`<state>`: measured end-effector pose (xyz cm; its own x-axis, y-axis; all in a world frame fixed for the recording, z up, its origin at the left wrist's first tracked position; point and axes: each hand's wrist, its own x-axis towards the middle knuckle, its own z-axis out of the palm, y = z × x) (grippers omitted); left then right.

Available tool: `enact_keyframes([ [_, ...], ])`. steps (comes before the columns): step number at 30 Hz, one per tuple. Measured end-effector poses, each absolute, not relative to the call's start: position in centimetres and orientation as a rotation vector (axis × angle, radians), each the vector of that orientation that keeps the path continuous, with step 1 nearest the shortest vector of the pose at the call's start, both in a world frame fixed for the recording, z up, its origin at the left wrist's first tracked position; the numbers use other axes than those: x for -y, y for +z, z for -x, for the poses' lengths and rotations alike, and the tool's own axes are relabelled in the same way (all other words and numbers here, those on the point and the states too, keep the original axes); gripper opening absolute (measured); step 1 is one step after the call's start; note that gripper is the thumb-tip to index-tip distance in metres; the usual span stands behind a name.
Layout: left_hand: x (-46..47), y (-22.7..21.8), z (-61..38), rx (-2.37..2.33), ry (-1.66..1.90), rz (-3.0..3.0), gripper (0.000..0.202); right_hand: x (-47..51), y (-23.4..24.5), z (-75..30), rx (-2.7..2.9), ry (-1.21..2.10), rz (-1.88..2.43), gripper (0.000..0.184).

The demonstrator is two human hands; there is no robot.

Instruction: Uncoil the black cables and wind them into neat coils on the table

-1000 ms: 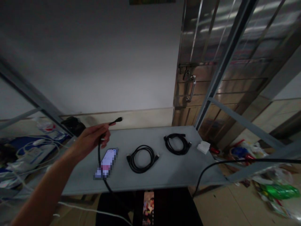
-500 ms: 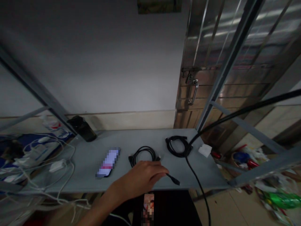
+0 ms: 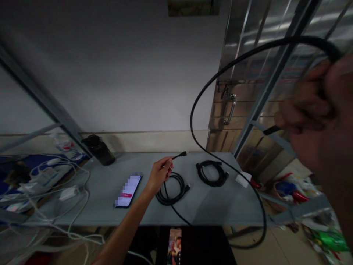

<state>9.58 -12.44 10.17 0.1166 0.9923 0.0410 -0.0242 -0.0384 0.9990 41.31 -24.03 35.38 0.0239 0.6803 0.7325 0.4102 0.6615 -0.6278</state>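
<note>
My left hand [image 3: 159,174] pinches one end of a long black cable [image 3: 204,82], its plug pointing up and right above the grey table [image 3: 96,191]. The cable runs down past the table's front edge, loops low on the right, then arcs high overhead. My right hand [image 3: 317,110], blurred and close to the camera at the right, is closed on the cable's other end. Two coiled black cables lie on the table: one [image 3: 173,187] just under my left hand, another [image 3: 211,173] further right. A phone [image 3: 129,190] with a lit screen lies left of them.
A small white block [image 3: 242,179] sits at the table's right edge. A dark object [image 3: 99,149] stands at the back left. White cables and adapters [image 3: 52,184] clutter the left. A metal door with a handle [image 3: 230,108] and frame bars stand behind; litter covers the floor at right.
My left hand rose from the table's front edge to above the middle coil. My right hand came into view, lifting the cable's other end high so it arcs overhead.
</note>
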Motion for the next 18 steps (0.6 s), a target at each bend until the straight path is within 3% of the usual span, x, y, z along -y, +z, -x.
enact_keyframes([
  [6,14.3,6.1,-9.7,-1.121,0.939,-1.267,0.061,22.2,28.5,-38.1,1.577,0.442,0.713,0.020],
  [11,15.8,3.2,-11.1,-1.086,0.847,-1.248,0.062,23.1,20.5,-36.5,1.952,0.291,0.873,0.013],
  [18,17.6,1.6,-10.4,-0.874,0.793,-0.977,0.063,27.7,9.3,-35.3,2.273,0.106,0.787,0.038],
])
